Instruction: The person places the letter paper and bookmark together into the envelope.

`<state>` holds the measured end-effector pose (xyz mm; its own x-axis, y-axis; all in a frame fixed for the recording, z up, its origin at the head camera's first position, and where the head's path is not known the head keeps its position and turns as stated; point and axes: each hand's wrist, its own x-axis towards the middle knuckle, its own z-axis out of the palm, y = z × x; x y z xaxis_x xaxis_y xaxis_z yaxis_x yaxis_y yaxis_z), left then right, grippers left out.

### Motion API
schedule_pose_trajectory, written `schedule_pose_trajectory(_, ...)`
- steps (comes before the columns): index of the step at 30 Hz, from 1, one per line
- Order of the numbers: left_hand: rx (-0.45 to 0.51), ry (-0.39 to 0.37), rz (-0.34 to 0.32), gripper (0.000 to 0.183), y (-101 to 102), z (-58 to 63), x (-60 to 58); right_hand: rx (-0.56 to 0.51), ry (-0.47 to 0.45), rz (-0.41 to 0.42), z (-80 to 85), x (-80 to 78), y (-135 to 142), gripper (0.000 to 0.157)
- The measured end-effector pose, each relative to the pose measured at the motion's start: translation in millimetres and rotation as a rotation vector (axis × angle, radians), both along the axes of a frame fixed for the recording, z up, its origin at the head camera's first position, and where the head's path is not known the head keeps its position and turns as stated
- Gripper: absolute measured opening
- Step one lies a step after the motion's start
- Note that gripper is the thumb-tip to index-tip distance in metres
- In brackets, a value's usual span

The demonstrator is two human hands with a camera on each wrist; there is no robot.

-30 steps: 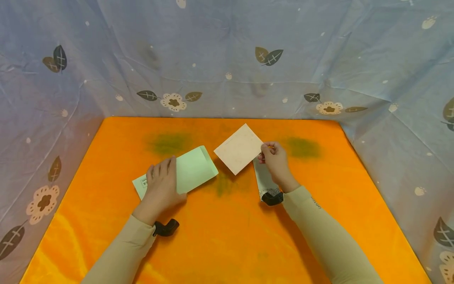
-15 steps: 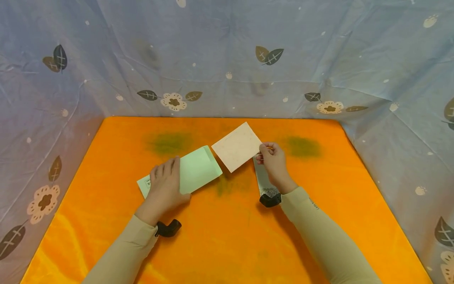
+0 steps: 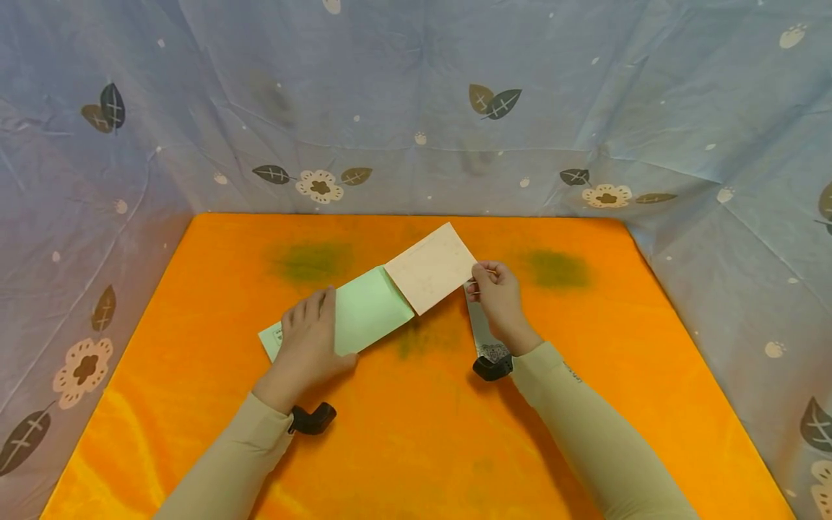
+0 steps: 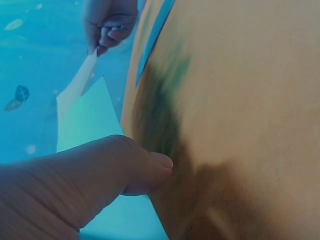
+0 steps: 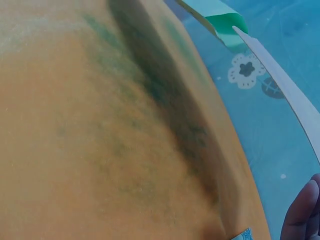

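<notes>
My left hand (image 3: pixel 308 347) grips a pale green envelope (image 3: pixel 370 310) from above, fingers at its far edge and thumb at the near one. In the right wrist view the open end of the envelope (image 5: pixel 231 27) gapes in a curve. Between thumb and fingers, my right hand (image 3: pixel 502 303) pinches the right corner of a cream card (image 3: pixel 432 267). The card's left edge meets the envelope's open end; the right wrist view puts a corner of the card (image 5: pixel 272 67) right at that mouth. Both are held above the table, tilted up to the right.
A narrow greyish strip (image 3: pixel 481 325) with a lacy patterned end lies on the orange table cover (image 3: pixel 416 433), partly hidden under my right hand and wrist camera. Blue floral curtains (image 3: pixel 416 108) stand behind and at both sides.
My left hand has carried the envelope a little to the right. My right hand has brought the card slightly left, closing the gap between card and envelope mouth.
</notes>
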<state>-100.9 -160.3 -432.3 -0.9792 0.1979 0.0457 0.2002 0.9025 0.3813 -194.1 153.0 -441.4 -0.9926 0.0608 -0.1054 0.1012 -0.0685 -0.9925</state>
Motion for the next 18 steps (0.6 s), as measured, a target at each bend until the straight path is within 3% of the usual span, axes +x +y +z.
schedule_pose_trajectory(18,-0.009,0.004,0.005,0.115,5.2,-3.6,-0.5,0.012,-0.018,-0.018,-6.3,2.7,-8.3,0.025)
